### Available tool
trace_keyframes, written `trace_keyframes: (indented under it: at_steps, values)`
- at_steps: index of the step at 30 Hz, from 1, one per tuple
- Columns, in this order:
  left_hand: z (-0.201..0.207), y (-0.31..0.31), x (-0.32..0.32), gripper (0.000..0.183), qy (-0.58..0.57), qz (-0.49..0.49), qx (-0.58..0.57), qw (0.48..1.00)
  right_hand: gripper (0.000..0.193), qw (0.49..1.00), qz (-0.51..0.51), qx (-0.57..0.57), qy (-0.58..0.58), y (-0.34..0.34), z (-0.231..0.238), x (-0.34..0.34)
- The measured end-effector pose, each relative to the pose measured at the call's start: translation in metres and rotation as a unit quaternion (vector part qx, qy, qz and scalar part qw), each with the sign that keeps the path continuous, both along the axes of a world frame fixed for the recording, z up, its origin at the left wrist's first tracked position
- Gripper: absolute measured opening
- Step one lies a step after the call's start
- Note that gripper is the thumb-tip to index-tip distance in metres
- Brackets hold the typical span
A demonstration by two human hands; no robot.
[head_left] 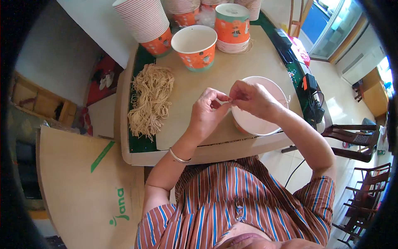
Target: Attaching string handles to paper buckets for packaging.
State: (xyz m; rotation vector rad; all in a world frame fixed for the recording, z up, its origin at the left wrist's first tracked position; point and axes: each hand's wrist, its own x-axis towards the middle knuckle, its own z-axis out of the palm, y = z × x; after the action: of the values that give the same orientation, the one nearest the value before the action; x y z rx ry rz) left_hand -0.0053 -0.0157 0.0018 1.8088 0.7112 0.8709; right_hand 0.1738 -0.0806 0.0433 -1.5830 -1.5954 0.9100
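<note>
My left hand [208, 111] and my right hand [256, 99] meet over the left rim of a white-lined paper bucket [269, 122]. Fingertips of both are pinched together on a thin string [230, 100], mostly hidden by the fingers. More string [287, 100] shows at the bucket's right rim. The bucket stands at the near right of the table, its opening facing up. To the left of my hands lies a heap of loose beige strings [151, 99].
An open orange paper bucket [194, 50] stands farther back. Beside it is an upside-down stack of buckets [233, 29]; a tall nested stack [143, 25] leans at the back left. Black cables and an adapter [309, 83] line the right edge. A large cardboard sheet [83, 178] is at left.
</note>
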Motion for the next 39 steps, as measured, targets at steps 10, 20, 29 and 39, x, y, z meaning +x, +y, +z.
trace_keyframes:
  at_steps: [10,20,29,39]
  values:
    - [0.003,0.004,0.001,0.013,0.000,-0.037,0.047,0.998,0.017,0.998,0.014,0.064,-0.022,-0.006,0.004,-0.002]
    - [0.005,0.002,0.003,0.009,0.027,-0.044,-0.015,0.999,0.027,0.989,0.016,0.073,-0.130,-0.012,0.005,0.003]
    - [-0.002,0.003,0.003,0.007,-0.003,-0.045,-0.007,0.999,0.025,0.989,-0.008,0.018,-0.145,-0.014,0.008,0.005]
    - [0.002,0.002,0.002,0.004,0.020,-0.040,-0.024,0.999,0.025,0.965,-0.047,-0.186,0.181,-0.016,0.014,0.006]
